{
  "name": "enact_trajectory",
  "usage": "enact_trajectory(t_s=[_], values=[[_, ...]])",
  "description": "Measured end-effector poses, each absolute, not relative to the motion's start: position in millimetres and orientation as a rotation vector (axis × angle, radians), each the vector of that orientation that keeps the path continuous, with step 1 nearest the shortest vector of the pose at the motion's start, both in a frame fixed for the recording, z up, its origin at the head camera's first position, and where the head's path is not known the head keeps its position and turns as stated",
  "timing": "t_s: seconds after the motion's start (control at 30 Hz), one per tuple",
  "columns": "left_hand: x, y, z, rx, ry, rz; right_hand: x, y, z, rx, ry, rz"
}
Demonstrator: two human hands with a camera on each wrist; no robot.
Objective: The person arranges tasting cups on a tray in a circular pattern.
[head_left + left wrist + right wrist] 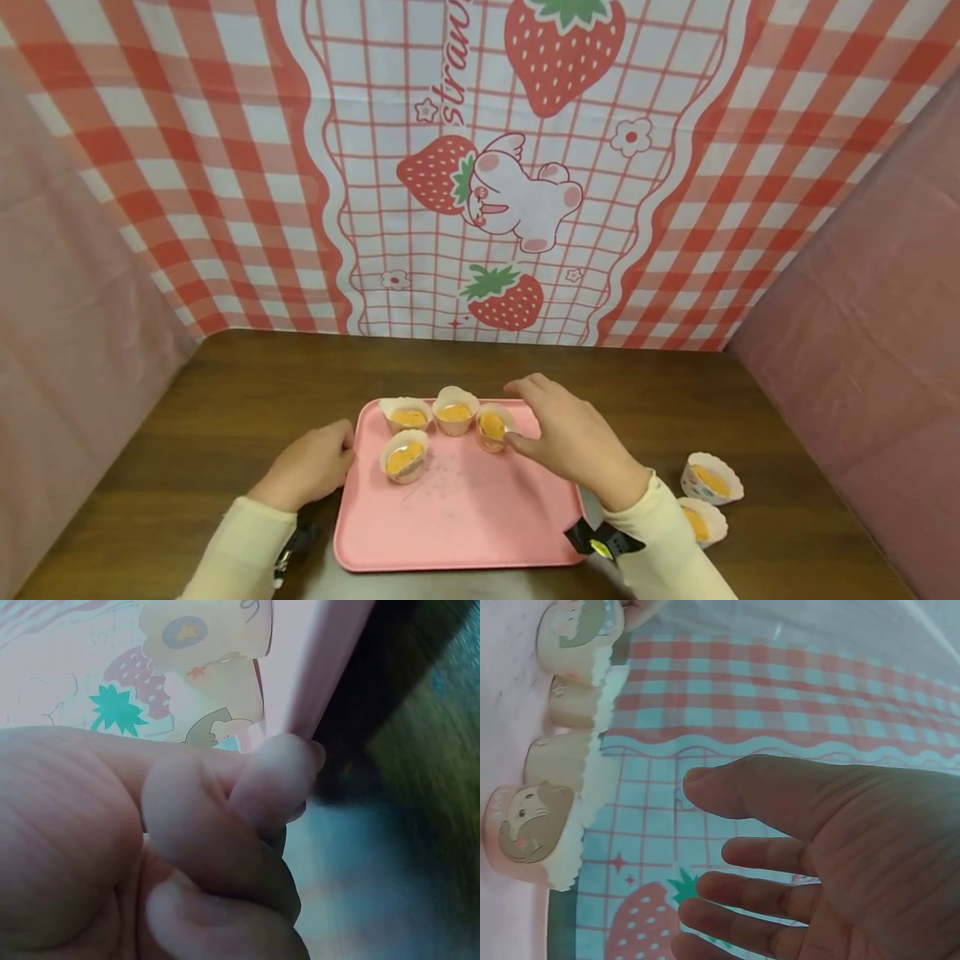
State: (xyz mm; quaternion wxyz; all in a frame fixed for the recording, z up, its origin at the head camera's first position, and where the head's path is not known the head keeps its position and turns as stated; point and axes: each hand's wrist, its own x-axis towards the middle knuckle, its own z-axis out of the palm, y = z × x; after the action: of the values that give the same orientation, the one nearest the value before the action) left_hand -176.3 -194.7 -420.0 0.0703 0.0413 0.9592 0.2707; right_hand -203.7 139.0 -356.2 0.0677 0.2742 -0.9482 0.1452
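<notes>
A pink tray (480,525) lies on the table, with several paper cups of yellow-orange cake near its far edge. At the tray's left rim my left hand (313,462) has its fingers curled; in the left wrist view thumb and fingers pinch the tray's edge (319,667). My right hand (573,437) hovers over the tray's far right part, fingers extended and thumb apart. Its thumb overlaps the rightmost cake cup (491,427) in the head view. In the right wrist view the spread right hand (780,862) holds nothing, and the nearest cup (532,832) stands apart from the fingertips.
To the right of the tray, two more cake cups, a farther one (708,479) and a nearer one (703,521), stand on the brown table (795,517). A strawberry-print cloth (525,192) hangs behind the table, with pink cloth at both sides.
</notes>
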Motion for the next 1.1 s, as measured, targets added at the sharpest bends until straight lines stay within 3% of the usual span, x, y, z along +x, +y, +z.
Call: enact_trajectory(t_s=[1.1], values=[[-176.6, -195.1, -420.7, 0.153, 2.891, 0.804, -198.4, 141.1, -346.1, 0.828, -2.853, 0.416]])
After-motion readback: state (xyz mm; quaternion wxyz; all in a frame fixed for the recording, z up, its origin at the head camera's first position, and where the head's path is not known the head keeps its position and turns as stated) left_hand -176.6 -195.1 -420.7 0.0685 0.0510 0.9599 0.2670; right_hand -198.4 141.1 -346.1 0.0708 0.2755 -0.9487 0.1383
